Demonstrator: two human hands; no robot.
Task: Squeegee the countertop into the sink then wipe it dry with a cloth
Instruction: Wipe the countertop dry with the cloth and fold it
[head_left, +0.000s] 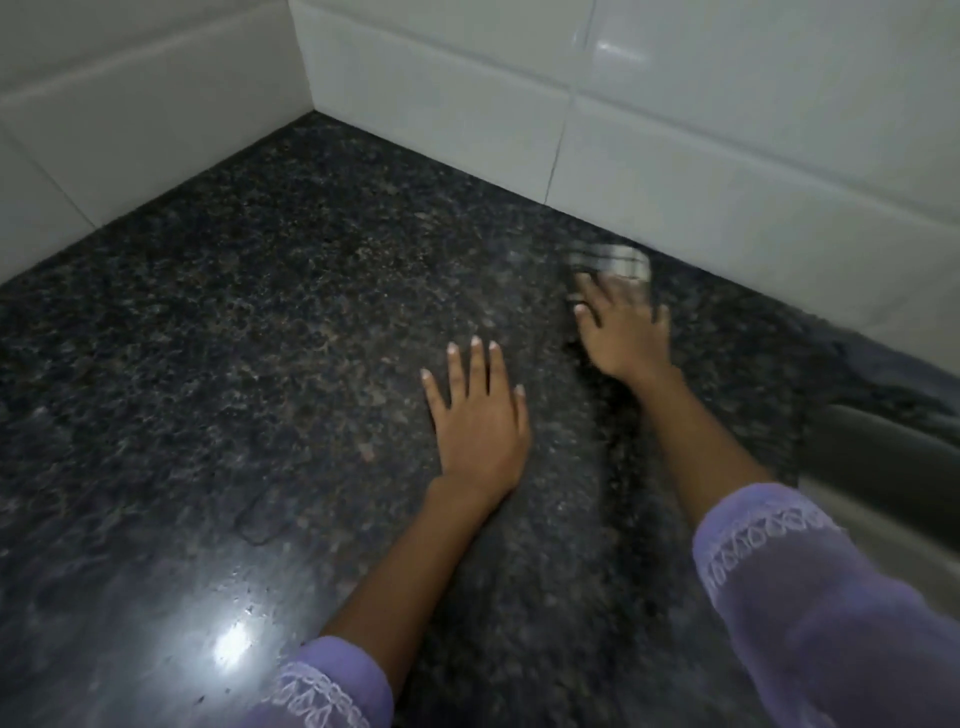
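Observation:
The dark speckled granite countertop (260, 322) fills the view and runs into a corner of white tiles. My left hand (475, 415) lies flat on the stone near the middle, fingers spread and straight, holding nothing. Farther back and to the right, my right hand (621, 327) is blurred by motion. Its spread fingers press on a small pale checked cloth (613, 260) that shows just beyond the fingertips, close to the back wall. A part of the sink (893, 447) shows at the right edge. No squeegee is in view.
White wall tiles (675, 130) border the counter at the back and on the left (130, 130), meeting in a corner. A bright light reflection (234, 644) sits on the glossy stone at the front left. Purple lace-trimmed sleeves cover both forearms.

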